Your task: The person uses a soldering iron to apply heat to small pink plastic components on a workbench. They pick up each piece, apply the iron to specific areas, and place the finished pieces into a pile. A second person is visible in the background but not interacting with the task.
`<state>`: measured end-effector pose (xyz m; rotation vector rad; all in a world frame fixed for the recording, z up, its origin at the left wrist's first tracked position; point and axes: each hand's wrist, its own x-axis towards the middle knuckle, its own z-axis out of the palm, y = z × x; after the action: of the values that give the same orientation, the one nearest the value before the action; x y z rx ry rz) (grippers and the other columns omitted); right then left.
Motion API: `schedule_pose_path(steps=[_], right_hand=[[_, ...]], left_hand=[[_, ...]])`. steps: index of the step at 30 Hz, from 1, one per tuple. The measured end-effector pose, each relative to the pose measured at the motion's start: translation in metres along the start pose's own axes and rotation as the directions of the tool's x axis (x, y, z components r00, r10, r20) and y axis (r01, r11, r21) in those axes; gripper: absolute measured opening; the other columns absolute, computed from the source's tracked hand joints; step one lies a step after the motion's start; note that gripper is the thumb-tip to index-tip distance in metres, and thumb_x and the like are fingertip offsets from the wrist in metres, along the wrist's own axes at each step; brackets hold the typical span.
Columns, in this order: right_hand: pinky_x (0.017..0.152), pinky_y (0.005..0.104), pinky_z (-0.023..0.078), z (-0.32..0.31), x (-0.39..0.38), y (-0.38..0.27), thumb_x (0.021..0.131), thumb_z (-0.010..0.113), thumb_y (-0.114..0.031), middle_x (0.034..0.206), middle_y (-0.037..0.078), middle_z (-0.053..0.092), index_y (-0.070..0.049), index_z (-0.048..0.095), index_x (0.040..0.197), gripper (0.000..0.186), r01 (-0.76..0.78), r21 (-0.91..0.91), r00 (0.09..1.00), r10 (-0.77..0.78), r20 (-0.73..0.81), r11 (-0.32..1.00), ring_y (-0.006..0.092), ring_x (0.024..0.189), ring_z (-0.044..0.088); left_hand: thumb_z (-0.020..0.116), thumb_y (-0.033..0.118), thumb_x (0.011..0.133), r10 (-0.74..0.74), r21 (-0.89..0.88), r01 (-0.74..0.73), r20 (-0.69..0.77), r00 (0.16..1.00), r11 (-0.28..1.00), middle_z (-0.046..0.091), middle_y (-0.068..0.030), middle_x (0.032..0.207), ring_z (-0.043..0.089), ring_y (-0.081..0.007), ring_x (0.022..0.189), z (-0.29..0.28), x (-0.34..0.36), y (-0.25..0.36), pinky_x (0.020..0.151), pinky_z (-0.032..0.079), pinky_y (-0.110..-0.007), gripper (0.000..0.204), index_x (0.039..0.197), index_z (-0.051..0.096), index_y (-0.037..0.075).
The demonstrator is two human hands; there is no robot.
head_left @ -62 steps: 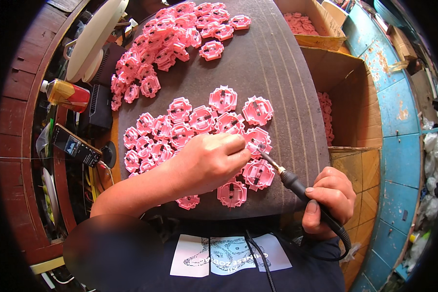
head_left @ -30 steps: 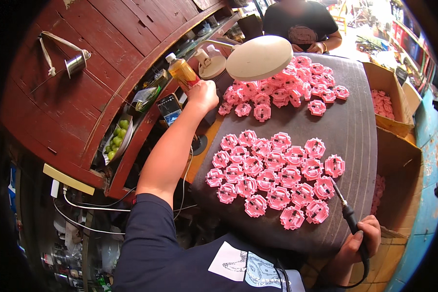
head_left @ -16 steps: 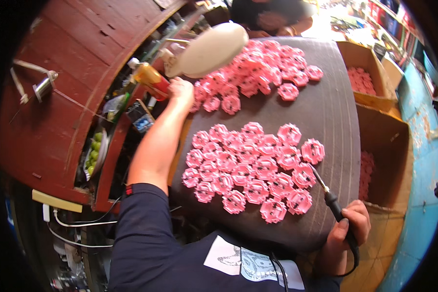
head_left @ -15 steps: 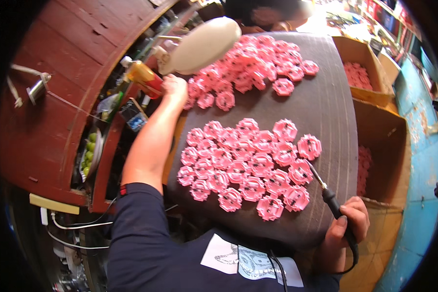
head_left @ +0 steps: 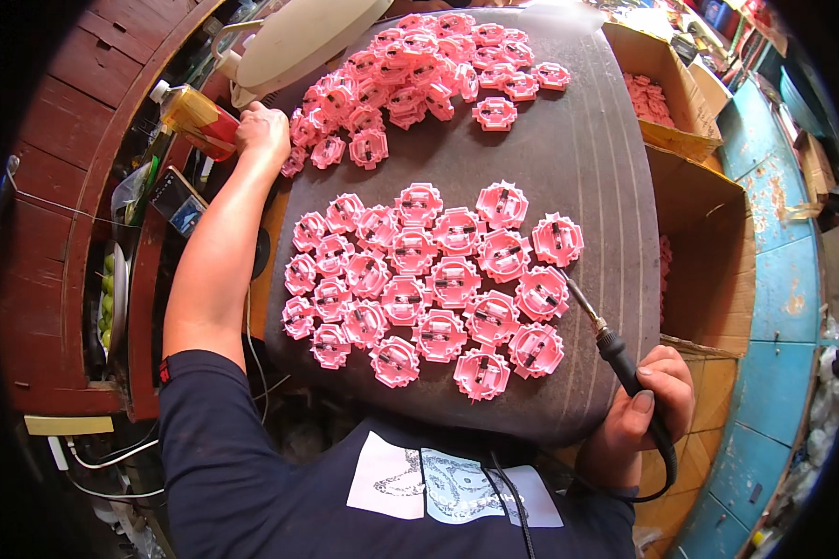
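My right hand [head_left: 651, 401] is wrapped round the black handle of a soldering iron [head_left: 639, 382], whose bare metal tip points up and left to the edge of a group of pink plastic parts [head_left: 457, 281]. These octagonal pieces lie spread out on the dark table [head_left: 531, 168], with small black and metallic bits in their middles. My left arm stretches to the far left, where my left hand [head_left: 263, 132] is closed with curled fingers just below a white oval lamp head [head_left: 309, 42]. What those fingers hold, if anything, is hidden. Beside them leans a bottle of amber liquid [head_left: 196, 119] with a red label.
A heap of more pink parts [head_left: 391, 79] covers the table's far left. Cardboard boxes [head_left: 704, 252] with pink pieces inside stand along the right side, before a blue panel [head_left: 764, 307]. A red-brown wooden cabinet [head_left: 56, 224] and a power strip [head_left: 70, 426] are at the left.
The whole view has shifted, so the table, parts and lamp appear farther left and higher. My hands keep about the same places relative to the lamp and the pink parts.
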<state>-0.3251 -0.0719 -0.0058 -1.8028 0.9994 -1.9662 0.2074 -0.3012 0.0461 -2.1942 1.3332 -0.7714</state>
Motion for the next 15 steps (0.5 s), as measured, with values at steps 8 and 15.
schedule_pose_path(steps=[8, 15], right_hand=[[0.052, 0.0337, 0.038, 0.000, 0.000, 0.002, 0.086, 0.063, -0.017, 0.068, 0.009, 0.053, 0.000, 0.063, 0.096, 0.019, 0.015, 0.027, 1.000, -0.015, -0.015, 1.000, 0.0202, 0.057, 0.048], [0.053, 0.0345, 0.043, -0.014, 0.000, -0.031, 0.091, 0.074, -0.023, 0.074, 0.012, 0.059, 0.001, 0.067, 0.104, 0.028, -0.022, 0.027, 0.991, 0.018, 0.130, 0.999, 0.0232, 0.060, 0.055]], left_hand=[[0.069, 0.012, 0.088, 0.155, -0.126, -0.173, -0.140, 0.978, 0.977, 0.067, -0.0226, 0.115, 0.069, -0.0411, 0.112, -0.046, -0.043, -0.027, 0.088, 0.061, -0.052, 0.026, 0.111, 0.065, 0.000], [0.060, 0.011, 0.101, 0.524, -0.446, -0.644, -0.374, 0.765, 0.622, 0.066, -0.0212, 0.095, 0.067, -0.0386, 0.090, -0.135, -0.196, -0.030, 0.082, 0.053, -0.048, 0.012, 0.099, 0.057, 0.000]])
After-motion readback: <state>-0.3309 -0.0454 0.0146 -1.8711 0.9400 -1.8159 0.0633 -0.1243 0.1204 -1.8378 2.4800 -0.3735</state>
